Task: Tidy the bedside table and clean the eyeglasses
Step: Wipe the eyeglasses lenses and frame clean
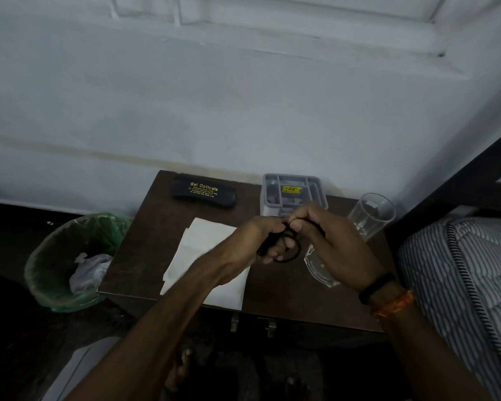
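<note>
Two containers: bin (61, 273) w/ crumpled tissue (88, 270); grey organizer (294, 192), contents unclear.

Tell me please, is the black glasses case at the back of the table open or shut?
Shut. The glasses case lies flat with its printed lid down; no gap shows.

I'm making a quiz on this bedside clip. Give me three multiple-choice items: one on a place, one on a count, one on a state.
1. Where is the bin?
A. on the table
B. on the floor, left of the table
C. on the bed

2. How many glasses stand upright?
A. none
B. one
C. three

3. What state is the case in?
A. closed
B. open
C. held in a hand

Answers: 1 B, it sits below the table's left edge. 2 B, one stands by the organiser; another clear item under the right hand is unclear. 3 A, it lies shut at the back, while both hands hold the eyeglasses.
</note>
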